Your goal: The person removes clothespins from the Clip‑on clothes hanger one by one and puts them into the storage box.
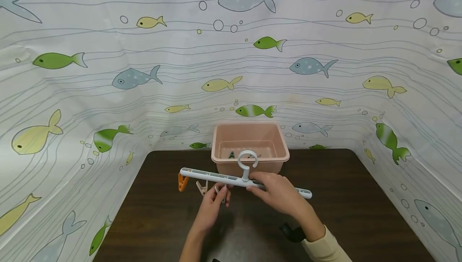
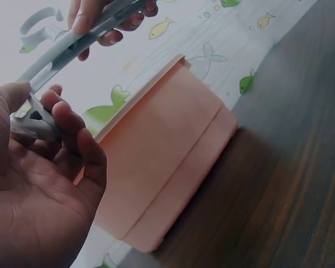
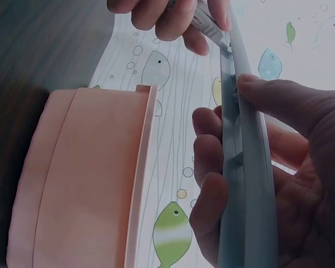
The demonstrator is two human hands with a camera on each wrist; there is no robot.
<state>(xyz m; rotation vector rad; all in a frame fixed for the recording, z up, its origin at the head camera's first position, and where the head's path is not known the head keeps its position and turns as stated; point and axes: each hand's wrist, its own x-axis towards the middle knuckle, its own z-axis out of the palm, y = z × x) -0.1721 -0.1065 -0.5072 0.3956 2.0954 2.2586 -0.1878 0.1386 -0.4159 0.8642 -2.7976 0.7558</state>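
A pale grey-blue hanger (image 1: 209, 175) with a round hook is held up over the table, its bar slightly tilted. My right hand (image 1: 277, 191) grips the bar just right of the hook, thumb on one side and fingers on the other. Below the bar, left of the hook, my left hand (image 1: 210, 208) pinches a light grey clothespin (image 2: 36, 124). In the right wrist view, that clothespin's tip meets the bar. An orange clothespin (image 1: 183, 182) hangs at the bar's left end, and a beige clothespin (image 1: 203, 189) hangs between it and my left hand.
Behind the hanger, a pink plastic basin (image 1: 221, 160) stands at the back of the dark wooden table (image 1: 155, 214). A green clothespin (image 1: 232, 155) and other small items lie in it. Fish-patterned sheeting (image 1: 180, 65) encloses the table's back and sides.
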